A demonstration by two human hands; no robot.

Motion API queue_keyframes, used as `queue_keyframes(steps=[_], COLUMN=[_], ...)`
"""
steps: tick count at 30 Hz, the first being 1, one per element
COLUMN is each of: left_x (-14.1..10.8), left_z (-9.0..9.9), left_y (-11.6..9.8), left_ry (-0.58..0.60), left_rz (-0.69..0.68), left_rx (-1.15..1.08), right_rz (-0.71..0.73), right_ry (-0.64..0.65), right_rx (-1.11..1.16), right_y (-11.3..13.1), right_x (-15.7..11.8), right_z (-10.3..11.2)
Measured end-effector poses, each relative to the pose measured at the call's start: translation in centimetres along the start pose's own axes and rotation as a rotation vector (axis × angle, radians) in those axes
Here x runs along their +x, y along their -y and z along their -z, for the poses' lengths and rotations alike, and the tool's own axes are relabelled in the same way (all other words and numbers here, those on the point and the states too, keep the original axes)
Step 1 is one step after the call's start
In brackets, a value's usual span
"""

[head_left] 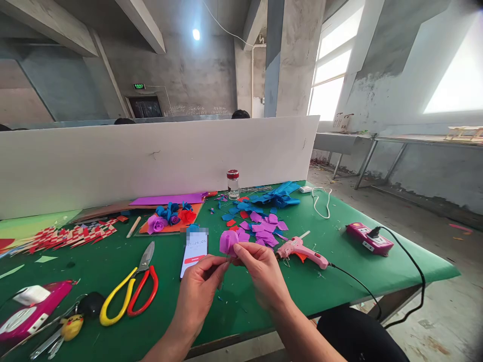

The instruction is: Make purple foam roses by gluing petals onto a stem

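Note:
A purple paper flower (228,241) is held up over the green table between my two hands. My left hand (202,281) pinches beneath it, where a thin stem hangs down. With thumb and fingers, my right hand (260,266) grips the flower's lower right side. Behind the flower lie loose purple paper petals (266,227). A pink hot glue gun (304,251) rests to the right of my right hand. A phone (195,250) with a running timer lies just behind my left hand.
Scissors (140,286) with yellow and red handles lie at left, near a keyring (71,327). Finished paper flowers (169,215) sit on an orange sheet. A red-lidded jar (233,185) stands before the white board (158,161). A power strip (369,239) with a cord is at right.

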State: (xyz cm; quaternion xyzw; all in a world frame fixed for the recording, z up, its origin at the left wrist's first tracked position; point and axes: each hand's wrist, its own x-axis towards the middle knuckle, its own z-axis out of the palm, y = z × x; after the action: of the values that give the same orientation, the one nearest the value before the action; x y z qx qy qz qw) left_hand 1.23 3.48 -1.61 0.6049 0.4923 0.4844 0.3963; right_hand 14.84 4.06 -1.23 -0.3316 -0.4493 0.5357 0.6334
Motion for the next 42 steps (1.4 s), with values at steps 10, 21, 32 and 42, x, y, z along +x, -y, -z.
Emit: queue_keyframes(steps=[10,21,32,42], left_x=[0.0,-0.1,-0.6,-0.5], left_z=[0.0,-0.4,-0.7,-0.8], left_y=[0.1,-0.3,-0.4,-0.2], left_ry=[-0.008,-0.061,-0.064,-0.071], left_rz=[-0.003,0.058,0.028,0.008], left_rx=[0.013,-0.053,-0.067,-0.061], right_rz=[-0.030,-0.017,0.005,-0.048], right_ry=[-0.026,0.057,0.039,0.104], right_rx=[0.044,0.112,0.202,0.130], right_y=[0.0,-0.6,-1.8,-1.0], right_x=[-0.1,-0.1,-0.5,-0.4], right_z=[-0.1,-0.3,-0.9,-0.6])
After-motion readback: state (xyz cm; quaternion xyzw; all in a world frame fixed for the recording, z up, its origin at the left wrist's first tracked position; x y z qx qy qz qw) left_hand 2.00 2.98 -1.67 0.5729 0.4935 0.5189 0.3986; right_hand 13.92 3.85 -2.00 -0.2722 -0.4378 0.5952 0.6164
